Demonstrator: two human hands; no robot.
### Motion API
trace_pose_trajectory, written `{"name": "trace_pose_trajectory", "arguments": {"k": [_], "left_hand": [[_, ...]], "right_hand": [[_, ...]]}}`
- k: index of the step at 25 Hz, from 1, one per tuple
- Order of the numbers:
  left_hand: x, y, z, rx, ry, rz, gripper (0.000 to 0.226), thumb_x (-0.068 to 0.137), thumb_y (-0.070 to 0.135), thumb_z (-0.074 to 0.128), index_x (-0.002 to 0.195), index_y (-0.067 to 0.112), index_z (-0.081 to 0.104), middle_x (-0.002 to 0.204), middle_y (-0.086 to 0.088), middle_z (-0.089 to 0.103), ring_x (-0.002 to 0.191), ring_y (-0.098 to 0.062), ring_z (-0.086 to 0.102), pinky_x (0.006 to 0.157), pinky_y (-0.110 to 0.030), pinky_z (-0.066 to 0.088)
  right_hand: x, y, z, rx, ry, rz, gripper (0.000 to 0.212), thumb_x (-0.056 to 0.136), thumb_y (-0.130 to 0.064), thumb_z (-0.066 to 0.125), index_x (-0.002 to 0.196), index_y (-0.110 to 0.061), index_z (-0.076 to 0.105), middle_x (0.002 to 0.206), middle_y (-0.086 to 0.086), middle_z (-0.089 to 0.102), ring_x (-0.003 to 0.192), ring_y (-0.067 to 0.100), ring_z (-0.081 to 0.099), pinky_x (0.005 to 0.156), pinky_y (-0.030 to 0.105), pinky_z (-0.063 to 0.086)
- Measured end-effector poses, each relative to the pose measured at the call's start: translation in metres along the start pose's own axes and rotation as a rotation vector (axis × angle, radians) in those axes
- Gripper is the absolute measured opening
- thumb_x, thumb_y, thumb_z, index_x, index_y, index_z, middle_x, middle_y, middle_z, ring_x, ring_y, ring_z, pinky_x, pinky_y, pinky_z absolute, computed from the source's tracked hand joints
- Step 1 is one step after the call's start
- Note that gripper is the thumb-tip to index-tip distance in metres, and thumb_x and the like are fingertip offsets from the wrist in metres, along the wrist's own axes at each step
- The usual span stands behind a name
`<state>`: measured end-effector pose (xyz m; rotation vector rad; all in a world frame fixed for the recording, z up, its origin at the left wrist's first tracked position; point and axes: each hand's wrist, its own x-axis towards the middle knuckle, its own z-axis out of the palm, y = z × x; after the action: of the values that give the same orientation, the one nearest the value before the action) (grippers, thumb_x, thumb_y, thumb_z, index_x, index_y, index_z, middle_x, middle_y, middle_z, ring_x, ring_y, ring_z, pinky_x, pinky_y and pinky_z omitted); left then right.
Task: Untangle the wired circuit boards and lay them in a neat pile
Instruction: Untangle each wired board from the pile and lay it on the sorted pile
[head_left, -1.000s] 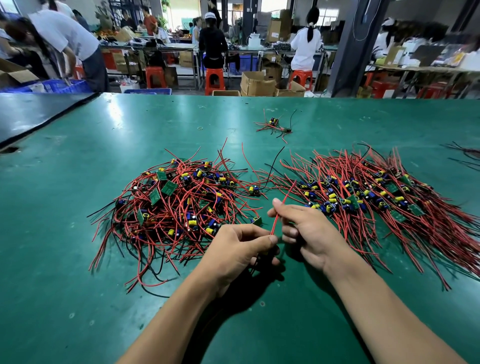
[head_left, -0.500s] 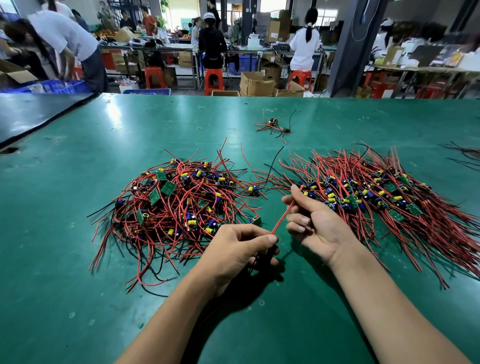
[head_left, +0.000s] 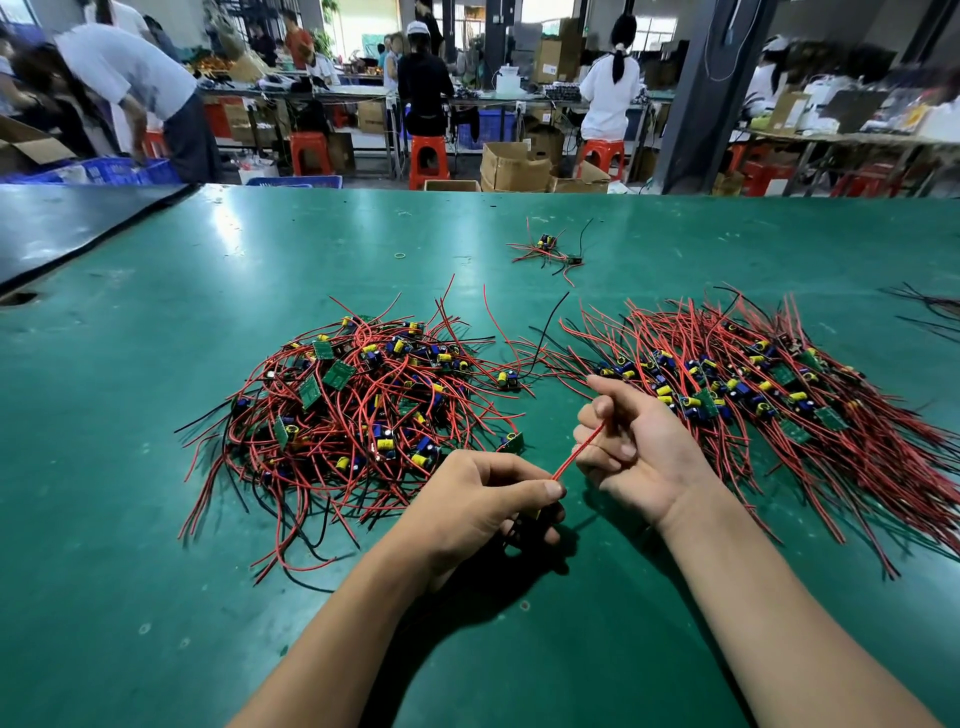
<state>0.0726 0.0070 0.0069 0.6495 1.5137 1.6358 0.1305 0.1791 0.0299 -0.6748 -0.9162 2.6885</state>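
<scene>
A tangled heap of wired circuit boards (head_left: 358, 410) with red and black leads lies left of centre on the green table (head_left: 156, 597). To the right, a pile of boards (head_left: 769, 395) has its red wires fanned out roughly parallel. My left hand (head_left: 483, 504) is closed around one small board, mostly hidden under the fingers, near the table's middle front. A red wire (head_left: 576, 452) runs taut from it up to my right hand (head_left: 639, 447), which pinches the wire between its fingers.
A small stray bundle of boards (head_left: 550, 249) lies farther back at centre. Black wires (head_left: 930, 306) show at the right edge. A dark mat (head_left: 67, 223) covers the far left. Beyond the table, people work at benches among red stools and cardboard boxes.
My right hand has slid up and to the right along the red wire, drawing it straight and taut. My left hand has stayed in place holding the board.
</scene>
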Motion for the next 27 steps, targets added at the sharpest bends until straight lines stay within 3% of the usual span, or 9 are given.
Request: {"name": "trace_pose_trajectory", "arguments": {"k": [4,8,12,14,16,21,23,25,27], "left_hand": [[0.0,-0.001,-0.001,-0.001,-0.005,-0.008,0.003,0.082,0.006,0.074,0.08,0.004,0.074,0.072,-0.014,0.071,0.056,-0.023,0.068,0.054,-0.026,0.054],[0.001,-0.002,-0.001,0.021,-0.003,-0.016,0.006,0.082,0.009,0.075,0.082,0.003,0.074,0.073,-0.014,0.071,0.058,-0.024,0.068,0.053,-0.025,0.053],[0.002,0.0,0.002,-0.081,0.106,-0.027,0.012,0.089,0.013,0.068,0.086,0.003,0.072,0.08,-0.018,0.073,0.062,-0.023,0.07,0.052,-0.025,0.055],[0.005,0.003,0.004,-0.225,0.193,-0.047,0.027,0.095,0.026,0.06,0.098,0.0,0.068,0.09,-0.021,0.074,0.069,-0.026,0.072,0.064,-0.032,0.06],[0.008,0.007,0.004,-0.342,0.227,-0.077,0.045,0.099,0.039,0.048,0.111,-0.001,0.063,0.098,-0.021,0.074,0.079,-0.027,0.073,0.076,-0.037,0.059],[0.011,0.011,0.002,-0.516,0.247,-0.121,0.06,0.1,0.051,0.034,0.123,0.0,0.056,0.109,-0.021,0.071,0.088,-0.027,0.073,0.082,-0.036,0.056],[0.012,0.01,0.0,-0.562,0.235,-0.107,0.062,0.099,0.054,0.033,0.125,0.001,0.056,0.114,-0.02,0.07,0.095,-0.027,0.07,0.087,-0.036,0.054],[0.013,0.008,-0.003,-0.585,0.218,-0.095,0.062,0.099,0.056,0.033,0.126,0.005,0.056,0.118,-0.017,0.069,0.102,-0.028,0.068,0.089,-0.036,0.052],[0.015,0.006,-0.003,-0.583,0.205,-0.078,0.058,0.099,0.056,0.034,0.128,0.01,0.055,0.124,-0.011,0.067,0.112,-0.027,0.065,0.098,-0.04,0.051]], "right_hand": [[0.001,-0.001,-0.001,-0.031,0.063,-0.063,0.041,0.096,-0.029,0.06,0.06,-0.011,0.058,0.053,-0.004,0.043,0.03,0.003,0.025,0.031,0.016,0.02],[0.001,-0.002,-0.004,-0.007,0.009,-0.019,0.036,0.086,-0.022,0.062,0.053,-0.014,0.052,0.047,-0.005,0.037,0.028,0.005,0.022,0.03,0.017,0.016],[0.002,0.002,-0.006,-0.226,0.099,-0.135,0.05,0.084,-0.059,0.063,0.082,-0.01,0.07,0.06,-0.006,0.046,0.036,0.003,0.026,0.034,0.016,0.022],[0.004,0.005,-0.009,-0.364,0.146,-0.193,0.07,0.072,-0.073,0.061,0.1,-0.01,0.075,0.073,-0.005,0.051,0.043,0.005,0.03,0.038,0.017,0.027],[0.004,0.007,-0.01,-0.459,0.147,-0.229,0.076,0.067,-0.076,0.062,0.103,-0.011,0.076,0.076,-0.005,0.053,0.045,0.006,0.033,0.042,0.019,0.03],[-0.001,0.021,-0.004,-0.726,0.11,-0.318,0.064,0.066,-0.068,0.07,0.093,-0.01,0.076,0.064,-0.012,0.06,0.047,0.006,0.042,0.045,0.019,0.033],[-0.006,0.032,-0.002,-0.916,0.046,-0.402,0.048,0.07,-0.055,0.079,0.094,-0.014,0.075,0.073,-0.01,0.062,0.053,0.006,0.05,0.048,0.016,0.04],[-0.006,0.042,0.0,-1.243,0.04,-0.552,0.032,0.076,-0.036,0.085,0.102,-0.025,0.072,0.091,-0.005,0.062,0.071,0.003,0.059,0.063,0.011,0.046],[-0.003,0.047,0.0,-1.394,0.087,-0.701,0.037,0.079,-0.024,0.082,0.114,-0.021,0.071,0.101,-0.003,0.063,0.087,0.004,0.062,0.08,0.013,0.048]]}}
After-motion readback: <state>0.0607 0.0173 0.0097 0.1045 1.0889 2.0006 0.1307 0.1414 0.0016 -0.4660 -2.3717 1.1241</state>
